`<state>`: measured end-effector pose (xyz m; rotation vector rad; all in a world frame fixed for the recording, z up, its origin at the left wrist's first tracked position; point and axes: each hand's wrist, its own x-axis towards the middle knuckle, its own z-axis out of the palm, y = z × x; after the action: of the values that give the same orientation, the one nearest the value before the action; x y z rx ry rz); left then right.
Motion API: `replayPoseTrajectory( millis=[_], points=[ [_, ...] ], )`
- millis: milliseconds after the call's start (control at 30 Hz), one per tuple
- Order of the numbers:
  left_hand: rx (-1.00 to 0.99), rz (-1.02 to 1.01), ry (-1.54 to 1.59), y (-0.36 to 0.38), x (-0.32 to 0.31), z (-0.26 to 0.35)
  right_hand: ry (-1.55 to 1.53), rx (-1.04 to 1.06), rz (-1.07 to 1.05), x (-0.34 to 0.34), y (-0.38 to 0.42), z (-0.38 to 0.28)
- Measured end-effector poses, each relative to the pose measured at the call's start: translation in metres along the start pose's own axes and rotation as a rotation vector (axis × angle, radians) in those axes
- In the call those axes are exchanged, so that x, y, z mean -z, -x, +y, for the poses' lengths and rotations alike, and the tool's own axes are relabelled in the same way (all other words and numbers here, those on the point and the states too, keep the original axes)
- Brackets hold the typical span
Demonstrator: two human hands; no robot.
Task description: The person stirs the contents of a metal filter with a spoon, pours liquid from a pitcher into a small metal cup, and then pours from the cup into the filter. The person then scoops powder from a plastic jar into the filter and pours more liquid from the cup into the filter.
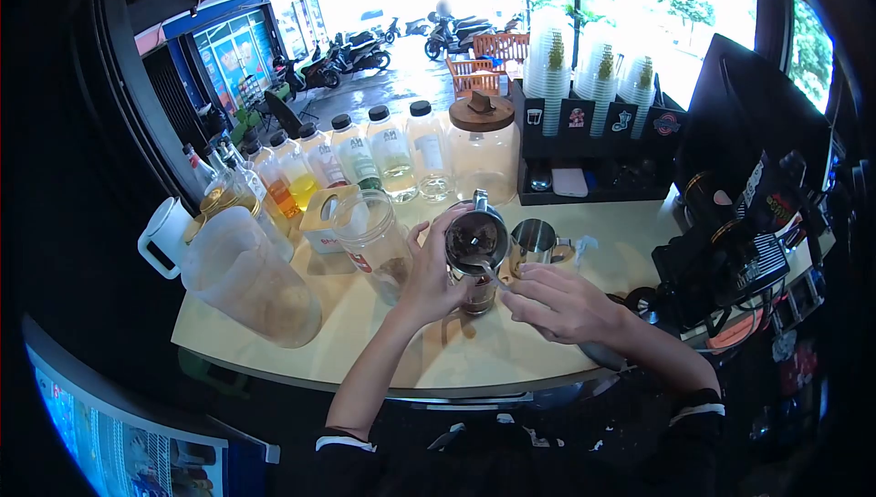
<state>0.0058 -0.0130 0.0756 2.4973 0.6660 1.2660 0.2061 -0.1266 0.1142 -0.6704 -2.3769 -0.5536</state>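
Note:
My left hand (431,271) wraps around a small steel pitcher (476,240) standing on the cream counter (456,351), with dark liquid or grounds inside. My right hand (557,301) pinches a thin spoon (491,272) whose tip reaches into the pitcher. A second steel pitcher (534,243) stands just right of the first, behind my right hand. An open glass jar (376,243) with brown powder at its bottom stands left of my left hand.
Several syrup bottles (365,155) line the back, with a lidded glass jar (482,146). A large plastic jug (251,278) and white pitcher (166,237) sit at left. Cup stacks (593,73) and a black machine (739,223) stand right.

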Motion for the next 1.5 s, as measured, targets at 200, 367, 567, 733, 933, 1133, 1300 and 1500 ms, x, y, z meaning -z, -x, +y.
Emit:
replayPoseTrajectory(
  millis=[200, 367, 567, 733, 933, 1133, 1300, 1500],
  points=[
    [-0.003, -0.023, -0.003, 0.0, 0.001, 0.004, -0.038, -0.041, 0.034, 0.002, 0.002, 0.005],
    [-0.003, -0.055, -0.044, -0.001, 0.003, 0.004, -0.003, -0.025, 0.017, 0.006, 0.003, 0.009],
    [-0.011, -0.063, -0.084, -0.001, 0.004, 0.001, -0.078, -0.027, -0.005, 0.002, 0.004, 0.006],
    [-0.017, -0.053, -0.079, -0.001, 0.003, 0.0, -0.077, -0.151, 0.036, 0.004, 0.01, 0.007],
    [0.005, -0.018, -0.025, -0.006, 0.003, 0.001, -0.216, -0.349, 0.257, 0.018, 0.022, 0.004],
    [0.09, -0.026, -0.02, -0.008, 0.003, -0.001, -0.354, -0.53, 0.456, 0.032, 0.06, 0.007],
    [0.242, 0.071, -0.001, -0.01, 0.005, 0.014, -0.227, -0.568, 0.061, 0.012, 0.084, -0.005],
    [0.275, 0.14, 0.037, -0.007, -0.006, 0.01, -0.042, -0.24, -0.303, -0.042, 0.104, 0.0]
  ],
)
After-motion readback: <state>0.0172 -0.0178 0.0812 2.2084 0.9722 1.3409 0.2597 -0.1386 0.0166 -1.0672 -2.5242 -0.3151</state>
